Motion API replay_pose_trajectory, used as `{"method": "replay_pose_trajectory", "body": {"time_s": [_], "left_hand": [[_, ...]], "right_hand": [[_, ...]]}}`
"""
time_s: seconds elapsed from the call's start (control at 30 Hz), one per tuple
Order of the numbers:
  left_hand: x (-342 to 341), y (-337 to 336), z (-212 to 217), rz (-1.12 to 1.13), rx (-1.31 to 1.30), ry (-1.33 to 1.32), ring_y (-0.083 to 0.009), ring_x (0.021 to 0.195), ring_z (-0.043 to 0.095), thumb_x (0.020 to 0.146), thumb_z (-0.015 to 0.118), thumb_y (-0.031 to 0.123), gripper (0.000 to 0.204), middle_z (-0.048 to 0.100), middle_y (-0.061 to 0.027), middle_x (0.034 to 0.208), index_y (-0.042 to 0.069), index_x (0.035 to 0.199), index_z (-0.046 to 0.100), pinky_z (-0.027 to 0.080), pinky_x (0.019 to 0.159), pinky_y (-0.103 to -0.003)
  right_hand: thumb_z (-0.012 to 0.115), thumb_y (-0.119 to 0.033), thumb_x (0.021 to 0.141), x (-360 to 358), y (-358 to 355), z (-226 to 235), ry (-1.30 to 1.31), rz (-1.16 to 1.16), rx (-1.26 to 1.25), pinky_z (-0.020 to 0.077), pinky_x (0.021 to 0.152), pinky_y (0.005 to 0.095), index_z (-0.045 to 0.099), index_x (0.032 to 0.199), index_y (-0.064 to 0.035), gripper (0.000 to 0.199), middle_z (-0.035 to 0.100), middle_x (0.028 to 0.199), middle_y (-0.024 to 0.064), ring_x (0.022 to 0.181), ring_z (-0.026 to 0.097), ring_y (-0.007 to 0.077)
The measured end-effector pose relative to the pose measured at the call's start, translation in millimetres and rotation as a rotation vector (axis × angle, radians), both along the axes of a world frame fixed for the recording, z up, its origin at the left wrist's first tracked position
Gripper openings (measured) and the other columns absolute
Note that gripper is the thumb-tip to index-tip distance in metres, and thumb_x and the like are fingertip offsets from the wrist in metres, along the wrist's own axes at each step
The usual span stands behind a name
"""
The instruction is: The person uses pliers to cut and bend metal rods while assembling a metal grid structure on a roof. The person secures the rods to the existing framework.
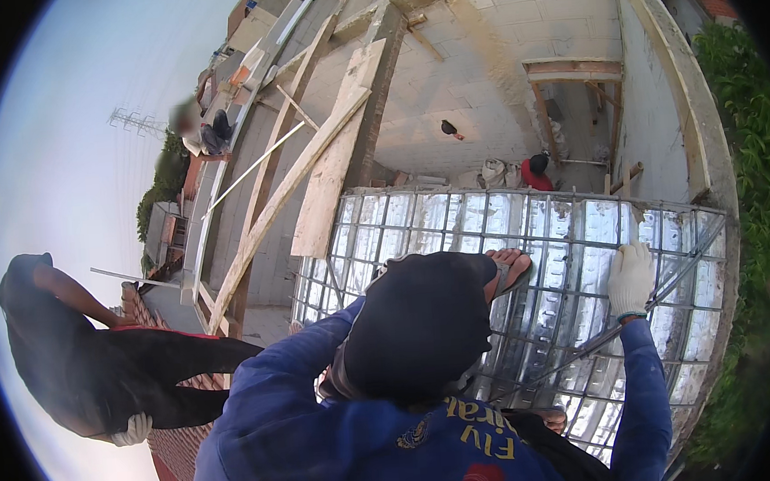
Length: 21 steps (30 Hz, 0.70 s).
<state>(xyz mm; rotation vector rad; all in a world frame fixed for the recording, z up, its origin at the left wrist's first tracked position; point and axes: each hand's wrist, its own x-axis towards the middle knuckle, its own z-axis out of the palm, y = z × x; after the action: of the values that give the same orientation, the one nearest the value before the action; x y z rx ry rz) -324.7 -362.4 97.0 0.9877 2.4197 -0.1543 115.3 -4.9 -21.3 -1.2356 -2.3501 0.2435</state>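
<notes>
My right hand (630, 281), in a white knitted glove, reaches over the steel rebar grid (573, 289) near its far right side. Its fingers look closed, but what they grip, if anything, I cannot make out. Under the grid lie shiny ribbed metal deck sheets (432, 215). A dark diagonal bar (598, 342) crosses the grid beside my right wrist. My left arm, in a blue sleeve (265, 371), bends behind my raised dark-clothed knee (421, 318), which hides the left hand. My sandalled foot (510, 270) stands on the grid.
Timber planks (332, 169) slope along the left side. Past the deck's far edge is a drop to a lower room, where a person in red (535, 174) is. A co-worker in dark clothes (93, 364) stands at left; another person (207, 137) sits farther off. Green plants (744, 130) grow at right.
</notes>
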Motion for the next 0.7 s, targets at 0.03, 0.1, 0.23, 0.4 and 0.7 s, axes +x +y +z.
{"method": "replay_pose_trajectory", "body": {"time_s": [0.03,0.1,0.23,0.4,0.7], "left_hand": [[4.5,-21.5,0.5,0.027,-0.025,0.008,-0.0327,0.117,0.073,0.113,0.052,0.046,0.055,0.076,-0.0199,0.125,0.0,0.137,0.071,0.057,0.103,-0.044],[12.3,-59.8,-1.4,0.074,-0.075,0.011,-0.0336,0.117,0.071,0.114,0.051,0.044,0.053,0.075,-0.0201,0.126,0.0,0.137,0.07,0.056,0.104,-0.044],[17.4,-58.4,-5.3,0.05,-0.091,0.011,-0.0353,0.118,0.068,0.115,0.049,0.041,0.05,0.072,-0.0204,0.127,0.0,0.138,0.067,0.054,0.105,-0.046],[1.0,-6.8,33.1,-0.152,-0.028,0.144,-0.0375,0.12,0.065,0.116,0.046,0.037,0.047,0.069,-0.0209,0.128,0.001,0.14,0.063,0.051,0.108,-0.047],[90.2,126.0,-22.6,-0.448,0.235,0.025,-0.0414,0.122,0.058,0.118,0.041,0.03,0.04,0.063,-0.0216,0.13,0.001,0.142,0.057,0.045,0.112,-0.05]], "right_hand": [[0.064,-0.018,0.107,0.5,-11.2,-8.7,0.032,0.005,0.034,0.0476,0.11,0.0587,0.069,0.118,-0.0012,0.021,0.07,0.135,0.0199,0.127,0.064,0.0429],[0.065,-0.015,0.104,-5.6,-22.7,-14.2,0.057,0.021,0.051,0.042,0.118,0.0612,0.07,0.115,-0.0018,0.018,0.067,0.143,0.0221,0.137,0.059,0.0469],[0.066,-0.013,0.098,-0.6,-22.2,-8.8,0.057,-0.015,0.063,0.0452,0.111,0.0569,0.07,0.105,-0.0036,0.012,0.067,0.136,0.0197,0.128,0.061,0.0429],[0.066,-0.016,0.099,3.8,-18.5,-2.4,-0.056,-0.107,-0.162,0.059,0.079,0.0547,0.07,0.1,-0.0081,0.009,0.072,0.1,0.0145,0.093,0.075,0.0397],[0.06,-0.024,0.108,16.1,-22.9,-28.3,0.007,-0.114,-0.18,0.0616,0.086,0.0541,0.074,0.115,-0.0074,0.022,0.078,0.107,0.0181,0.099,0.077,0.0417]]}}
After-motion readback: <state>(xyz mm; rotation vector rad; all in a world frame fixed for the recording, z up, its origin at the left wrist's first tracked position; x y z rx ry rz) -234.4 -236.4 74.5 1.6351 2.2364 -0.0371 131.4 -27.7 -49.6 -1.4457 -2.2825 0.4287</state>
